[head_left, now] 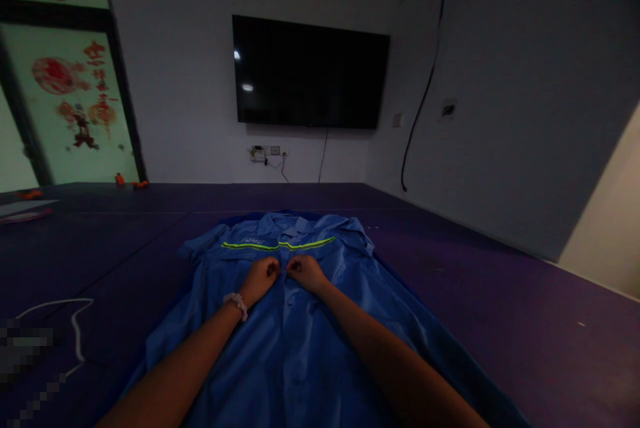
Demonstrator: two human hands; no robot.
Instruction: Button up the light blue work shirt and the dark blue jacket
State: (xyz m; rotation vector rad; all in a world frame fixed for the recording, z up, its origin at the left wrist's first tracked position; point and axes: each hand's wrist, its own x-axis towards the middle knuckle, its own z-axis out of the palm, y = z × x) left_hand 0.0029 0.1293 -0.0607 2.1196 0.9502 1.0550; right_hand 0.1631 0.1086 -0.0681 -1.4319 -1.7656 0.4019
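From where I stand, the shirt lies flat on its back on the purple surface, collar toward the wall and hem toward the wearer of the camera. It looks light and soft, a thin woven cloth that should fold at a touch and slump wherever nobody supports it; the sheen along its creases suggests a smooth face that may slide a little under the fingers, though nothing about it seems fragile. The left hand, with a pale, ruffled scrunchie at its wrist, and the right hand meet at the chest on either side of the front strip, near each other but apart, fingers curled in toward thumbs; in this dim light I cannot tell whether either has cloth caught between its tips. To my eye the strip is the best place for a pinch, since its doubled layers ought to be firmer than the loose panels, while the shoulders would suit a broader hold for lifting. The collar stands up in small, crisp peaks, the short sleeve spreads in soft wrinkles, and a narrow yellow-green stripe crosses the chest, broken at the strip. Around it the surface is smooth and dull, ruled by straight seams, and beyond hangs the glossy black slab of a TV
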